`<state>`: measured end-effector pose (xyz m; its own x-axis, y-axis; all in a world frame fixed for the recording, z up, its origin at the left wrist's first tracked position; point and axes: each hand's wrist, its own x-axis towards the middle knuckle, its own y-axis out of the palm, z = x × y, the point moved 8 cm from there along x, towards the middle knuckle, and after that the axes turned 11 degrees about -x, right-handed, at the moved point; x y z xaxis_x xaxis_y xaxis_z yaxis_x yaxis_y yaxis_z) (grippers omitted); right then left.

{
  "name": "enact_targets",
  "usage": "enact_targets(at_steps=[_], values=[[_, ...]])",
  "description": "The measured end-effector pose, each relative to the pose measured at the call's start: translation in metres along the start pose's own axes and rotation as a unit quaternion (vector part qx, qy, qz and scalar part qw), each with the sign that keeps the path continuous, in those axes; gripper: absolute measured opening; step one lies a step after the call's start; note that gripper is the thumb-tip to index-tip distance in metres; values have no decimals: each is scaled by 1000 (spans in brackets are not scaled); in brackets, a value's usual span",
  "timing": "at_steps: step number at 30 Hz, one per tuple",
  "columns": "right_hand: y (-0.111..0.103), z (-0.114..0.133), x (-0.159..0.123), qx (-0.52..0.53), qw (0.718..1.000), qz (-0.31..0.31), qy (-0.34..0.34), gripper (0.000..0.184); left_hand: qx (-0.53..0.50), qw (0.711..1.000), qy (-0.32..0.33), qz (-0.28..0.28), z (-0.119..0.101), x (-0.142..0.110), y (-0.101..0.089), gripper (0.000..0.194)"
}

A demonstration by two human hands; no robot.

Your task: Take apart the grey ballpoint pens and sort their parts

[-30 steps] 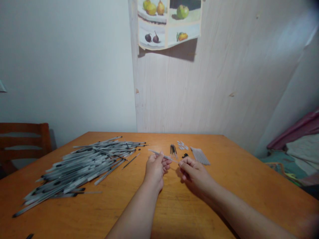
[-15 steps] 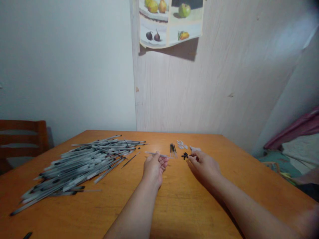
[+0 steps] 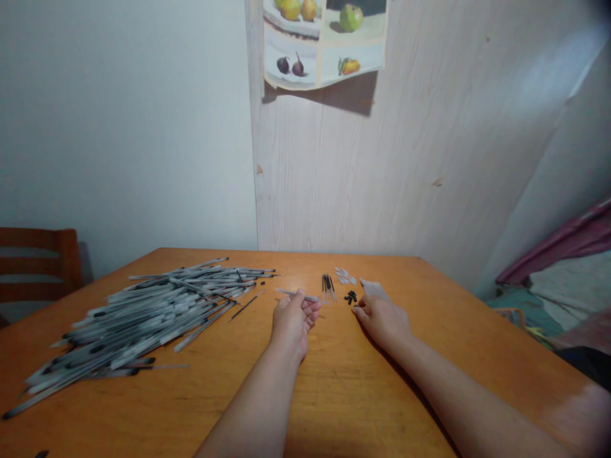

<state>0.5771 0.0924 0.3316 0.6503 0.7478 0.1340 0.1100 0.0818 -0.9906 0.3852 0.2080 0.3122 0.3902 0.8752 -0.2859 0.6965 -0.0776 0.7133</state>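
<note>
My left hand (image 3: 291, 318) rests on the orange wooden table (image 3: 334, 394) and pinches a clear pen barrel (image 3: 296, 294) that points left and away. My right hand (image 3: 382, 316) lies to its right with fingers curled near a small heap of black end caps (image 3: 352, 296); what its fingertips hold is too small to make out. Beyond the hands lie a few black ink refills (image 3: 327, 286), some clear pen caps (image 3: 344, 276) and a row of clear barrels (image 3: 375, 288) partly behind my right hand.
A big pile of grey and black pens (image 3: 143, 318) covers the table's left side. A wooden chair (image 3: 38, 264) stands at far left. A fruit poster (image 3: 324, 41) hangs on the wood-panel wall. Cloth bundles (image 3: 558, 280) lie at right.
My hands drew apart: the right one left the barrel's end and reached forward to the black end caps. The left hand kept hold of the barrel. The view dipped slightly.
</note>
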Motion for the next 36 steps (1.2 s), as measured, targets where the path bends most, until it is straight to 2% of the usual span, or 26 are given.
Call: enact_targets(at_steps=[22, 26, 29, 33, 36], values=[[2, 3, 3, -22, 999, 22, 10, 40, 23, 1000, -5, 15, 6, 2, 0, 16], [-1, 0, 2, 1, 1000, 8, 15, 40, 29, 999, -5, 16, 6, 2, 0, 16], [-8, 0, -2, 43, 998, -34, 18, 36, 38, 999, -3, 21, 7, 2, 1, 14], [-20, 20, -18, 177, 976, -107, -72, 34, 43, 999, 0, 21, 9, 5, 0, 12], [-22, 40, -31, 255, 950, -109, -143, 36, 46, 999, 7, 25, 11, 6, -2, 12]])
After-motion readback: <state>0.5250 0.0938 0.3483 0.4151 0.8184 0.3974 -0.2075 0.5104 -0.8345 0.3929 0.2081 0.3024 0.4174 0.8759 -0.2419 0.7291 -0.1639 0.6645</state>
